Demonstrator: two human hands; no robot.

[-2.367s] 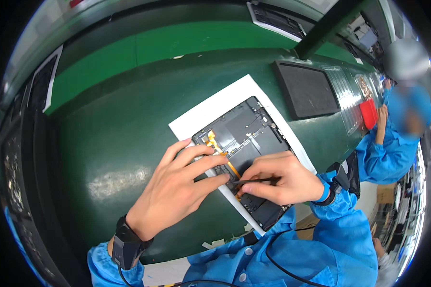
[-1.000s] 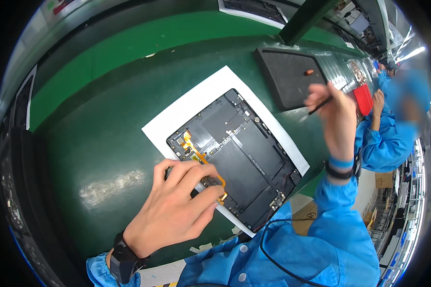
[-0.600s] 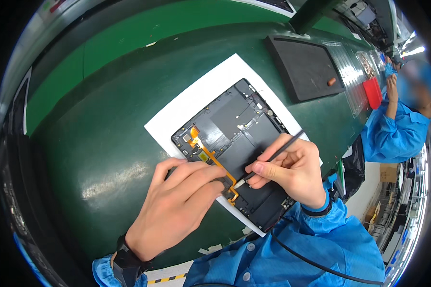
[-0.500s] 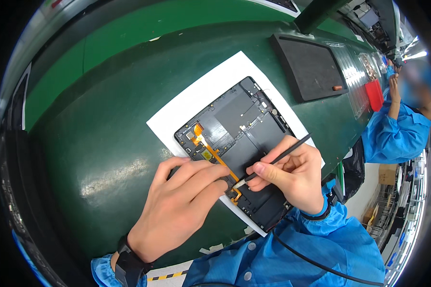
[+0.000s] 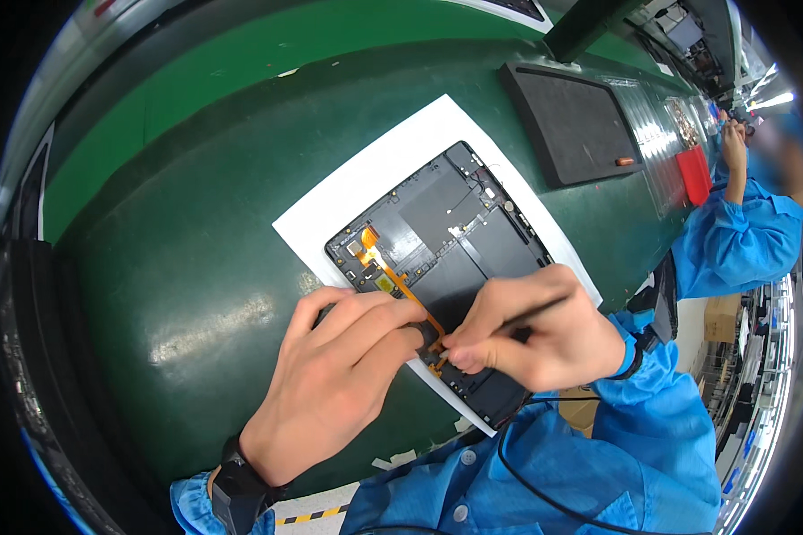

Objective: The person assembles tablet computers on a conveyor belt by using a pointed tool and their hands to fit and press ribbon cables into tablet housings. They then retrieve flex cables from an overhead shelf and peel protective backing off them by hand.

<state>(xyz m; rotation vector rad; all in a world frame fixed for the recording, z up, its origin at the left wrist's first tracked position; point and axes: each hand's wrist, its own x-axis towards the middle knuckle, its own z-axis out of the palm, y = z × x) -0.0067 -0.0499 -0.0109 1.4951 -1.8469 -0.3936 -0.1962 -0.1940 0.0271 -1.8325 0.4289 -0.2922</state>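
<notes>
A black tablet back shell (image 5: pixel 419 218) lies open side up, tilted on a white sheet (image 5: pixel 339 201). An orange flex cable (image 5: pixel 397 278) runs along its left part. My left hand (image 5: pixel 330 374) is bent over the shell's near left edge, its fingertips pressed down beside the cable and holding the shell. In my right hand (image 5: pixel 540 334) is a thin black pen-like tool (image 5: pixel 540 310), lying across the palm. The right thumb and fingertips are pinched together low over the cable's near end. They hide the tool's tip and what lies directly under them.
On the green bench mat (image 5: pixel 196 214), a dark foam tray (image 5: pixel 575 125) with a small brown piece stands at the back right. Beyond it are clear plastic trays (image 5: pixel 647 125) and a red bin (image 5: pixel 693 176). A co-worker in a blue sleeve (image 5: pixel 732 241) sits at the right. A black cord (image 5: pixel 531 477) crosses my smock.
My right hand has turned over and closed down at the cable's near end. The tool, earlier slanting with its pale tip at the cable, now lies across the palm. My left hand stays put.
</notes>
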